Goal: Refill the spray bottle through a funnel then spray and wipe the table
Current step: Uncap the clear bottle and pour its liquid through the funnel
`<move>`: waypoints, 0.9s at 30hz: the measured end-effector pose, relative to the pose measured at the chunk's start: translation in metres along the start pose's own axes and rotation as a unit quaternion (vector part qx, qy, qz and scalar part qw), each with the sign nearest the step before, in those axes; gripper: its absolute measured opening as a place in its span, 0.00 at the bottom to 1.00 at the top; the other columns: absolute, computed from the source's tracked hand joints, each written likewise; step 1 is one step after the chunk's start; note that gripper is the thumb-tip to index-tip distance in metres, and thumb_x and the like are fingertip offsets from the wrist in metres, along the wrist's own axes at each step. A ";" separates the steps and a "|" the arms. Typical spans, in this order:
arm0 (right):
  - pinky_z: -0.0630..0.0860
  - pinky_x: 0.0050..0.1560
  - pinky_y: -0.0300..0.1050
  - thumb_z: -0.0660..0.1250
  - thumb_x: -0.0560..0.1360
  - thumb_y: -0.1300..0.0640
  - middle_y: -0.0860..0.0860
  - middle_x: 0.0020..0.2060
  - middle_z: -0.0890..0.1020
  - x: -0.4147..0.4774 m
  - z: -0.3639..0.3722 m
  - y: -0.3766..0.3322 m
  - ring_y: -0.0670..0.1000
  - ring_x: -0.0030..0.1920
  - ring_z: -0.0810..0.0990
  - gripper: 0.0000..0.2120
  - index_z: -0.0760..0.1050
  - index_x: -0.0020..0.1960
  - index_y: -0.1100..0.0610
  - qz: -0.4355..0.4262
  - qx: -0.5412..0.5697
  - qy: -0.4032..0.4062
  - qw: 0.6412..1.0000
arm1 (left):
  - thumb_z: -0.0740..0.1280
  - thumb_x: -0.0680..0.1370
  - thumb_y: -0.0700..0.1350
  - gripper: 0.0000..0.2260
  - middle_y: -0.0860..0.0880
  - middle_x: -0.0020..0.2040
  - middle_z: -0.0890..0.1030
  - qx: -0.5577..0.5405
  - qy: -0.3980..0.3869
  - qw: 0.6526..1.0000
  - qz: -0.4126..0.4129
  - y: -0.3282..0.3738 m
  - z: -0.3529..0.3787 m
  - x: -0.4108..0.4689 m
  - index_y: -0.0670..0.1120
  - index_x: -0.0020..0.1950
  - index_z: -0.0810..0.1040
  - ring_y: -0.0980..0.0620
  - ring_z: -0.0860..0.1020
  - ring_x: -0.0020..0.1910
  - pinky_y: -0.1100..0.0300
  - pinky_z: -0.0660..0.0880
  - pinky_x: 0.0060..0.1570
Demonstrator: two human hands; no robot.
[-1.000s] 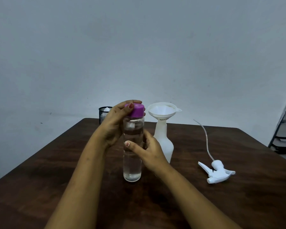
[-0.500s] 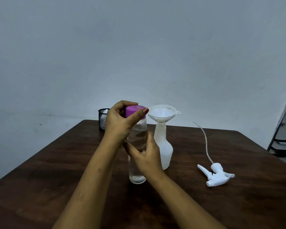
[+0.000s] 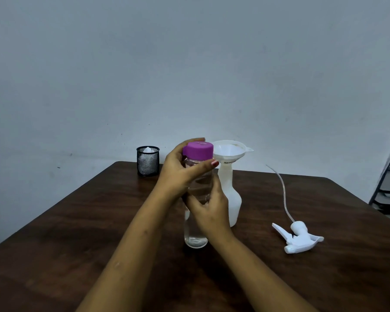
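Spray bottle (image 3: 234, 199) partly behind right hand (image 3: 210, 212)

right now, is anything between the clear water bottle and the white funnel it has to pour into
Yes: the purple screw cap closes the clear plastic water bottle, left hand gripping it. The white plastic funnel beside it looks unobstructed.

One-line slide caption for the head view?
Left hand grips the purple cap, right hand steadies the clear bottle; funnel sits in spray bottle.

A plain indoor room, likely an office or study corner. A dark wooden table (image 3: 77, 233) stands before a bare pale wall (image 3: 189, 64), with a black mesh cup (image 3: 148, 164) at its far edge.
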State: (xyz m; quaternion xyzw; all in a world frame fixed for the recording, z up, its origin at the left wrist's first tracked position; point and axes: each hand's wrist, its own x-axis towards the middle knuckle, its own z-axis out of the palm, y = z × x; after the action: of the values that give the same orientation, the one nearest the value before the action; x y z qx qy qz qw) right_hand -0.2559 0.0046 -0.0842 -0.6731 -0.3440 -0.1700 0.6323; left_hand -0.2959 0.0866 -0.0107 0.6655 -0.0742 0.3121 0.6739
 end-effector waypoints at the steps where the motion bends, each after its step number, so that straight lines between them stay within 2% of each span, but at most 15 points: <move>1: 0.76 0.49 0.32 0.71 0.68 0.54 0.40 0.50 0.80 0.000 -0.001 0.000 0.38 0.50 0.80 0.28 0.64 0.55 0.27 -0.001 -0.006 -0.002 1.000 | 0.76 0.66 0.37 0.23 0.50 0.48 0.80 0.003 0.012 1.000 0.016 -0.001 0.001 0.000 0.47 0.59 0.76 0.56 0.80 0.44 0.60 0.80 0.48; 4: 0.75 0.46 0.28 0.71 0.67 0.54 0.41 0.49 0.80 0.000 -0.001 0.000 0.41 0.50 0.81 0.24 0.65 0.54 0.32 0.003 -0.013 -0.004 1.000 | 0.79 0.63 0.41 0.24 0.53 0.49 0.79 0.055 0.106 0.990 0.080 -0.008 0.007 -0.001 0.49 0.55 0.74 0.56 0.79 0.48 0.64 0.79 0.46; 7: 0.75 0.47 0.29 0.70 0.65 0.49 0.43 0.50 0.80 0.001 -0.002 0.000 0.41 0.50 0.81 0.21 0.66 0.53 0.34 0.007 -0.004 -0.001 1.000 | 0.81 0.61 0.46 0.31 0.54 0.52 0.72 0.129 0.161 0.972 0.108 -0.013 0.007 0.000 0.54 0.55 0.65 0.61 0.74 0.52 0.63 0.74 0.49; 10: 0.78 0.49 0.35 0.68 0.64 0.45 0.44 0.50 0.81 0.000 -0.001 0.002 0.41 0.50 0.81 0.21 0.67 0.54 0.35 0.003 0.003 -0.002 1.000 | 0.79 0.64 0.41 0.35 0.51 0.59 0.71 0.095 0.099 0.986 0.093 -0.011 0.005 0.001 0.57 0.62 0.63 0.59 0.75 0.54 0.63 0.76 0.50; 13: 0.79 0.50 0.37 0.67 0.64 0.44 0.43 0.51 0.81 0.000 0.000 0.003 0.41 0.50 0.81 0.22 0.66 0.56 0.35 -0.006 -0.002 -0.003 1.000 | 0.76 0.67 0.37 0.32 0.47 0.53 0.79 0.025 0.026 0.997 0.073 -0.009 0.003 0.002 0.54 0.65 0.66 0.55 0.81 0.46 0.59 0.80 0.46; 15: 0.78 0.49 0.34 0.67 0.64 0.44 0.42 0.50 0.81 0.000 0.000 0.002 0.40 0.50 0.81 0.21 0.66 0.55 0.33 -0.007 -0.005 -0.002 1.000 | 0.78 0.65 0.39 0.33 0.48 0.52 0.78 0.035 0.038 0.995 0.081 -0.010 0.003 0.002 0.58 0.62 0.65 0.54 0.81 0.47 0.56 0.80 0.48; 17: 0.76 0.48 0.30 0.69 0.66 0.48 0.39 0.49 0.79 0.000 -0.001 0.001 0.38 0.49 0.80 0.22 0.66 0.54 0.32 -0.005 -0.007 -0.003 1.000 | 0.78 0.61 0.46 0.35 0.50 0.56 0.73 0.070 0.073 0.991 0.087 -0.011 0.003 0.002 0.63 0.59 0.62 0.50 0.78 0.55 0.53 0.79 0.52; 19: 0.76 0.48 0.30 0.69 0.66 0.50 0.36 0.48 0.78 0.000 -0.002 0.001 0.38 0.49 0.80 0.22 0.66 0.52 0.30 -0.006 -0.008 -0.002 1.000 | 0.78 0.60 0.48 0.38 0.50 0.60 0.69 0.089 0.092 0.988 0.084 -0.012 0.003 0.002 0.63 0.61 0.59 0.51 0.75 0.59 0.54 0.78 0.54; 21: 0.77 0.49 0.33 0.69 0.66 0.48 0.36 0.48 0.79 0.000 -0.001 0.001 0.39 0.50 0.81 0.21 0.67 0.53 0.30 -0.004 -0.008 -0.002 1.000 | 0.77 0.61 0.48 0.40 0.50 0.64 0.67 0.084 0.073 0.991 0.079 -0.012 0.002 0.002 0.62 0.65 0.58 0.53 0.73 0.60 0.58 0.77 0.55; 23: 0.79 0.50 0.37 0.69 0.65 0.48 0.38 0.48 0.80 -0.001 0.000 0.002 0.40 0.49 0.81 0.20 0.68 0.53 0.34 0.004 -0.001 -0.005 1.000 | 0.74 0.64 0.47 0.35 0.50 0.64 0.71 0.042 0.019 0.996 0.072 -0.010 0.001 0.001 0.60 0.67 0.62 0.55 0.76 0.58 0.59 0.77 0.55; 25: 0.80 0.48 0.39 0.72 0.66 0.48 0.43 0.48 0.82 -0.001 0.000 0.003 0.41 0.48 0.82 0.20 0.70 0.56 0.40 0.009 0.010 -0.002 1.000 | 0.69 0.69 0.47 0.26 0.48 0.60 0.76 -0.032 -0.022 0.998 0.046 -0.008 0.000 0.001 0.54 0.66 0.70 0.53 0.78 0.54 0.57 0.77 0.52; 27: 0.79 0.47 0.38 0.74 0.69 0.52 0.46 0.48 0.83 -0.001 0.000 0.004 0.41 0.47 0.83 0.20 0.70 0.57 0.45 0.010 0.014 0.001 1.000 | 0.66 0.70 0.48 0.21 0.46 0.57 0.78 -0.082 -0.019 0.995 0.046 -0.010 -0.001 0.003 0.50 0.64 0.74 0.50 0.78 0.52 0.53 0.76 0.52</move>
State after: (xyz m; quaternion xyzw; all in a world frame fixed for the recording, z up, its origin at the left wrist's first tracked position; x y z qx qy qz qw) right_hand -0.2535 0.0044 -0.0881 -0.6676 -0.3387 -0.1597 0.6435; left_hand -0.2890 0.0897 -0.0182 0.6101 -0.1432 0.3230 0.7092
